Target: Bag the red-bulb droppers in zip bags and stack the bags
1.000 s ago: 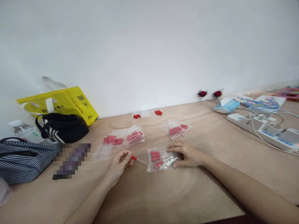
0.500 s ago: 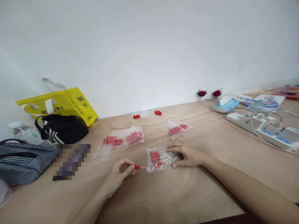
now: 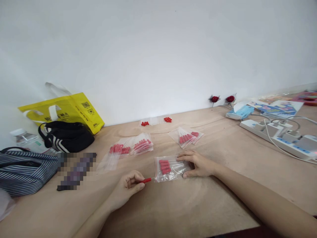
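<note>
L hand (image 3: 130,185): pinching red-ended dropper (image 3: 147,180), stem aimed R at bag's L edge; in or just short, can't tell.
R hand (image 3: 198,164): fingers spread wide over bag's R end, touching.
Bag (image 3: 165,177): flat on bench (image 3: 173,205) btwn hands, w/ approx. four red ends inside near L side.
Stem risk: poss. snag or bend at bag's lip, from clinging film or low aim.
Bag risk: poss. buckling or skid R, from hard push vs. light R hold.
Far side: other bags (image 3: 142,145) nearby, poss. knock w/ wide L swing.
Room: most toward bench's near edge; also R, up to power strip (image 3: 279,140).
</note>
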Motion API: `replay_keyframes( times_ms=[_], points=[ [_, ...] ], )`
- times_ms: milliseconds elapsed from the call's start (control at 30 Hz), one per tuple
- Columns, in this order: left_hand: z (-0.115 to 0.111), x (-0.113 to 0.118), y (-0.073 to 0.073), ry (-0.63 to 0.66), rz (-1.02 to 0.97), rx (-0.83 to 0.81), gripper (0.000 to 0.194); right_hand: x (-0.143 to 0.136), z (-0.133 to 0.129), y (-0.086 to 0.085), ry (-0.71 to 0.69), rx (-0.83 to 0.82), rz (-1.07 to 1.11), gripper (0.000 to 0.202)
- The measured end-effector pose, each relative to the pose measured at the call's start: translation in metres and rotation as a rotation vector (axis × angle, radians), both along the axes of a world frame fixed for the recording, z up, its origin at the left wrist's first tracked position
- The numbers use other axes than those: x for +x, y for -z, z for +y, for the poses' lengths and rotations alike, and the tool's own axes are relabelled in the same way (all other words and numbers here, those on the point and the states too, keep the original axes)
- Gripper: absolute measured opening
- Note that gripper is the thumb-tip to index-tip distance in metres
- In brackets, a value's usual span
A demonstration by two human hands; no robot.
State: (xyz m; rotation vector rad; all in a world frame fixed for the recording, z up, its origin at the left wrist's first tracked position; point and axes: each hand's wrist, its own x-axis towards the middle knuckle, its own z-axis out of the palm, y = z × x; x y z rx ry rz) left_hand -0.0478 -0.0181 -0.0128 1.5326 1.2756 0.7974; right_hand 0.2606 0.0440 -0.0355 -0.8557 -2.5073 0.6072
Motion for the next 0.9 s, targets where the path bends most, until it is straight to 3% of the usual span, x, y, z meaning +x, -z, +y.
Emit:
replay_keyframes(
  times_ms=[233, 467, 900],
  points=[
    [-0.003, 0.012, -0.008, 0.051, 0.017, -0.103, 0.021, -0.003, -0.002, -0.001, 0.007, 0.042, -0.006, 0.062],
    [0.010, 0.025, -0.005, -0.018, 0.008, 0.066, 0.022, -0.006, -0.003, 0.001, -0.002, 0.066, 0.024, 0.062],
    [0.019, 0.040, -0.002, 0.187, 0.195, 0.109, 0.011, -0.005, -0.002, 0.002, -0.026, 0.058, 0.041, 0.060]
  ],
)
